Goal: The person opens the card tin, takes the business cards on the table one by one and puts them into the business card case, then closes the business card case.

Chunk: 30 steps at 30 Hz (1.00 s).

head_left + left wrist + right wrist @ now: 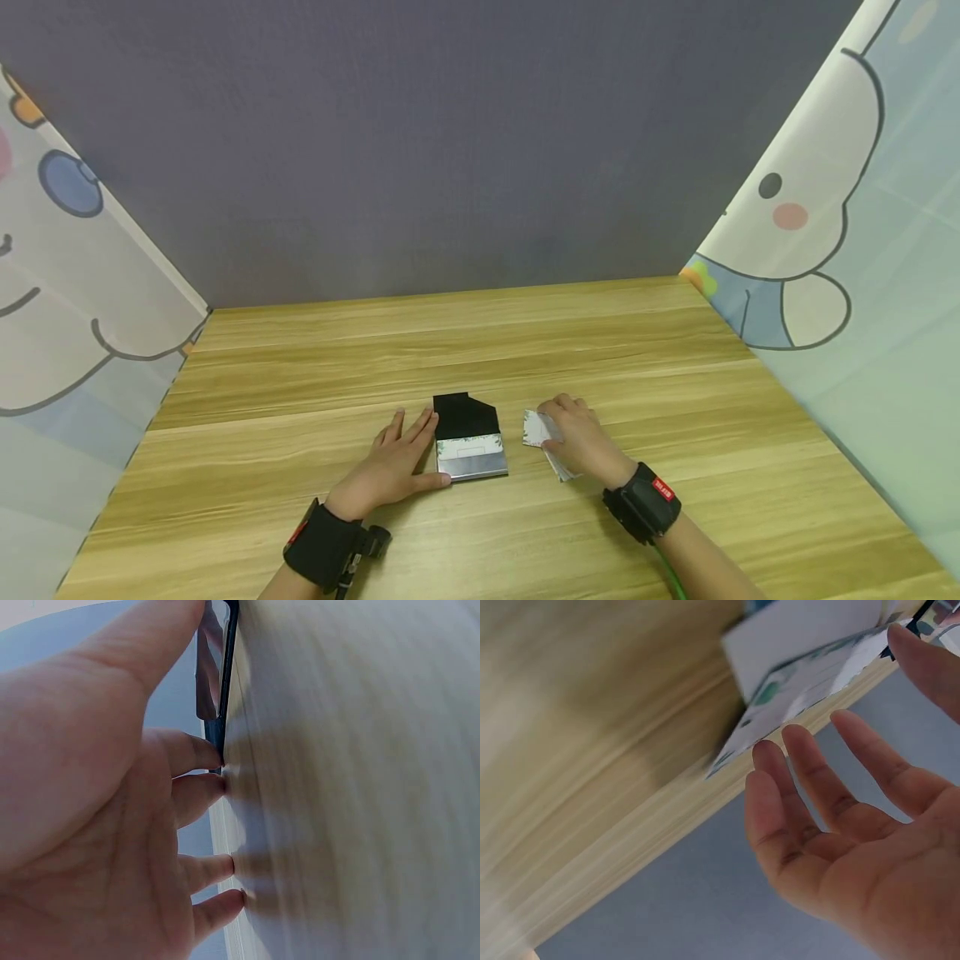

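Note:
A slim card case (472, 467) lies with its black flap raised to the far side. Its front is shiny metal, and a white card with a green leaf border (459, 447) shows in it. My left hand (390, 473) lies spread along the case's left side, thumb at the near left corner and fingertips at the table. In the left wrist view, the case's metal edge (206, 694) is beside the thumb. My right hand (588, 446) is over several loose leaf-printed cards (535, 428), partly hidden beneath it. In the right wrist view, its fingers are loosely bent and spread, thumb tip at the cards' edge (799, 682).
The cards and case lie on a wood-grain table (360, 358). A dark grey panel (450, 150) stands along its far edge. Cartoon-printed sheets (795, 175) flank it on both sides. Each wrist wears a black strap (642, 502) with a cable.

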Tool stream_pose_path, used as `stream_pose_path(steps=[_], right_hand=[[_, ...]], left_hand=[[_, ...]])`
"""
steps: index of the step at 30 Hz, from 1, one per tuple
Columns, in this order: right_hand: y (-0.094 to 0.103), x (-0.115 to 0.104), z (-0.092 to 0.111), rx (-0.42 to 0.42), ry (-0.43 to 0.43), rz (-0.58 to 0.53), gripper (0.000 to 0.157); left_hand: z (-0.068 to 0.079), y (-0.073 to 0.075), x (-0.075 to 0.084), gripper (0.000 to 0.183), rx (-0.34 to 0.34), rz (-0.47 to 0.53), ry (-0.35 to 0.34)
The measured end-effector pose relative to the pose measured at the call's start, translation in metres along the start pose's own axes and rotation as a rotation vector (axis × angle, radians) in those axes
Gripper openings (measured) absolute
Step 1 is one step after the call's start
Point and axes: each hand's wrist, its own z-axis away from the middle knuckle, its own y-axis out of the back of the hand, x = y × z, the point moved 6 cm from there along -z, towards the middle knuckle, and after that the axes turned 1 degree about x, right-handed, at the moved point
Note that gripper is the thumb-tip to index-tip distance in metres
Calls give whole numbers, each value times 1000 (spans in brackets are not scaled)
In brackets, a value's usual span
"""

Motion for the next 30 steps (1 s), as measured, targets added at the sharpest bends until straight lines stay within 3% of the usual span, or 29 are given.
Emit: stream_pose_path(steps=[12,30], right_hand=[[2,9,4,2,-5,57,51],[1,11,5,-6,-17,22,51]], left_hand=[[0,0,0,88,-6,0,8],[0,1,1,88,-8,3,13]])
